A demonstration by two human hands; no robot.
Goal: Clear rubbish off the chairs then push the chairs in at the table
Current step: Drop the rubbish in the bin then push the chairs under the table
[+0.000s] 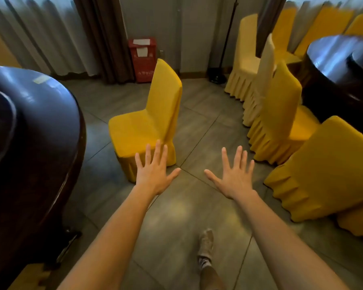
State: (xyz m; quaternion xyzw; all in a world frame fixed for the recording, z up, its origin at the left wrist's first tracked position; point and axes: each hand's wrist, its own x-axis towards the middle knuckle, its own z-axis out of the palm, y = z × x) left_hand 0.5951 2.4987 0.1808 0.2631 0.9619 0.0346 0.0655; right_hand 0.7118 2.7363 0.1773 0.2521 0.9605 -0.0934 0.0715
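Both grips are spread wide and empty — left hand (153, 174), right hand (234, 176). Just beyond the left grip, the yellow fabric-covered chair (147, 120) looks rubbish-free but unpushed, apart from the dark round glossy counter (50, 105) — pushing remains.

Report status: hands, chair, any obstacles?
Left hand and right hand open, empty. Chair out from table, seat bare. Floor path open.
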